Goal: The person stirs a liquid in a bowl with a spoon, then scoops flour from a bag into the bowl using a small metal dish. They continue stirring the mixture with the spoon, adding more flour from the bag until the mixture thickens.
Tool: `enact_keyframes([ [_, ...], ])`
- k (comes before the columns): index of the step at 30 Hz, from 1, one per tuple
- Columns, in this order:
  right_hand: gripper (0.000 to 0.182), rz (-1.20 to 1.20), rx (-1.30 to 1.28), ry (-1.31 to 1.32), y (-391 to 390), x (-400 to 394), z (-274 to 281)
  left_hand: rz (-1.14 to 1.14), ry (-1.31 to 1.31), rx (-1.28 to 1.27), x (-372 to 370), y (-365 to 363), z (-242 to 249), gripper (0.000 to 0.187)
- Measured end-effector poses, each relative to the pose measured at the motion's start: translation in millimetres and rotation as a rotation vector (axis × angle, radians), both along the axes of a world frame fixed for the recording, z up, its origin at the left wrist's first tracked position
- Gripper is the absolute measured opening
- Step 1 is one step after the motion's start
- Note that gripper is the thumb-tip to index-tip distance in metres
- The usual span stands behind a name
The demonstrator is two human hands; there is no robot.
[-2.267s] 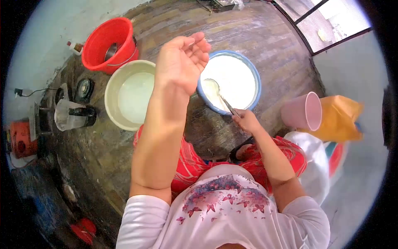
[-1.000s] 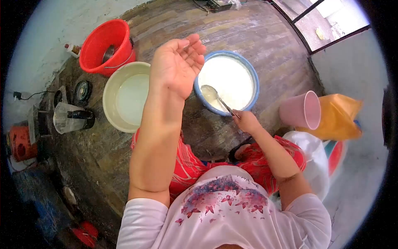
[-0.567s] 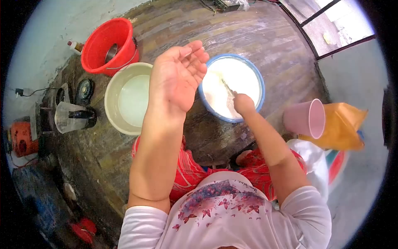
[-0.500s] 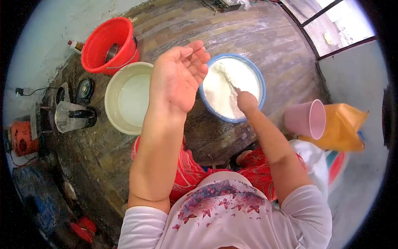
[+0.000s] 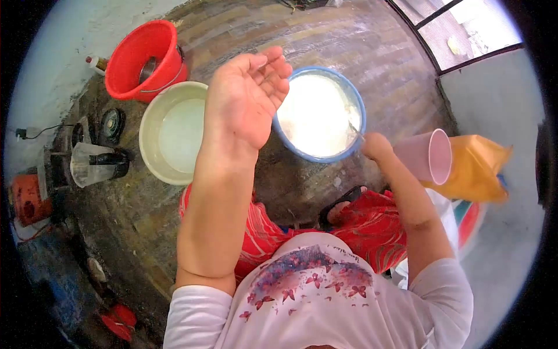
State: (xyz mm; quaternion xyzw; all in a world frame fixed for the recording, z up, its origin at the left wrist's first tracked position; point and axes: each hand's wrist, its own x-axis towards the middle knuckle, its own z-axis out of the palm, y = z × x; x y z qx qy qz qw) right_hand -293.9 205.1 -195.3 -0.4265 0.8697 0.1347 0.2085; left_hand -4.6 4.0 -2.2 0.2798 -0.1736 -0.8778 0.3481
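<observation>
While the right hand (image 5: 378,147), grip closed, holds a metal spoon (image 5: 356,130) at the right rim of the white-filled blue basin (image 5: 318,158), the left hand (image 5: 247,102) is raised, grip open; the basin stands on the floor (image 5: 401,75), the pink bucket (image 5: 417,154) near its right edge.

Left hand (image 5: 247,102), upper centre: upturned, fingers (image 5: 278,71) loosely curled; forearm (image 5: 218,198) rises steeply from lower left. Right hand (image 5: 378,146), right of centre: closed; arm (image 5: 415,203) slants up leftward.
</observation>
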Motion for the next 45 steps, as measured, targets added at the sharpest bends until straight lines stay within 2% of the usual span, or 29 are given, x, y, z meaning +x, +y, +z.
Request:
enact_keyframes([
  [3,0.017,0.067,0.109,-0.122,19,-8,-3,-0.032,-0.008,0.003,-1,1,1,0.028],
  [4,0.017,0.060,0.107,-0.118,18,5,12,-0.033,-0.008,0.009,-2,2,1,0.028],
  [6,0.015,-0.141,0.066,-0.427,17,34,38,-0.039,-0.005,0.014,-3,3,2,0.028],
  [7,0.015,-0.144,0.064,-0.426,20,40,37,-0.044,0.000,0.020,-3,3,1,0.028],
  [9,0.023,-0.392,0.057,-0.693,23,51,30,-0.046,0.002,0.022,-4,0,0,0.029],
  [10,0.023,-0.392,0.055,-0.696,24,56,31,-0.049,0.010,0.033,-5,-2,-1,0.029],
  [12,0.018,-0.711,-0.083,-1.008,28,66,33,-0.058,0.016,0.039,-4,-3,-1,0.029],
  [13,0.018,-0.715,-0.088,-1.010,29,69,33,-0.041,0.004,0.039,-3,-3,-1,0.030],
  [15,0.018,-0.888,-0.208,-1.251,32,72,34,-0.029,-0.006,0.036,-4,-3,0,0.030],
  [19,0.023,-0.989,-0.304,-1.241,25,75,48,-0.026,-0.009,0.053,-4,-3,-3,0.029],
  [22,0.032,-0.851,-0.398,-1.151,17,69,52,-0.021,-0.013,0.067,-2,-3,0,0.028],
  [24,0.037,-0.714,-0.452,-0.982,13,55,45,-0.012,-0.012,0.071,-2,-3,1,0.028],
  [25,0.034,-0.577,-0.478,-0.777,11,43,32,-0.013,-0.007,0.069,-1,-4,1,0.028],
  [26,0.034,-0.573,-0.478,-0.779,11,31,21,-0.015,-0.001,0.066,-1,-4,1,0.028],
  [28,0.033,-0.353,-0.494,-0.415,1,28,24,-0.012,-0.004,0.058,0,-4,0,0.029],
  [29,0.036,-0.238,-0.367,-0.204,1,23,30,-0.013,-0.005,0.050,0,-4,0,0.029],
  [30,0.036,-0.236,-0.365,-0.206,-3,21,34,-0.010,-0.007,0.052,0,-5,-1,0.029],
  [32,0.040,-0.086,-0.162,0.048,-6,16,37,-0.014,0.013,0.053,0,-5,-1,0.029],
  [33,0.040,-0.085,-0.161,0.047,-6,15,36,-0.013,0.012,0.055,0,-5,-1,0.029],
  [35,0.041,-0.006,0.030,0.093,-4,14,30,-0.029,0.034,0.042,0,-6,-2,0.029],
  [38,0.038,0.015,-0.030,-0.003,9,16,-1,-0.014,0.014,0.064,-1,-4,1,0.029],
  [39,0.038,0.016,-0.027,-0.003,11,22,0,-0.013,0.015,0.067,-1,-4,1,0.029],
  [41,0.035,-0.026,-0.044,-0.238,12,35,0,-0.013,0.023,0.063,-1,-4,1,0.029],
  [42,0.035,-0.027,-0.042,-0.237,14,42,4,-0.014,0.025,0.065,-1,-3,1,0.029],
  [44,0.037,-0.606,-0.100,-0.809,16,55,12,-0.016,0.027,0.067,-2,-3,2,0.029],
  [45,0.037,-0.607,-0.100,-0.809,20,59,11,-0.017,0.026,0.067,-2,-3,1,0.029],
])
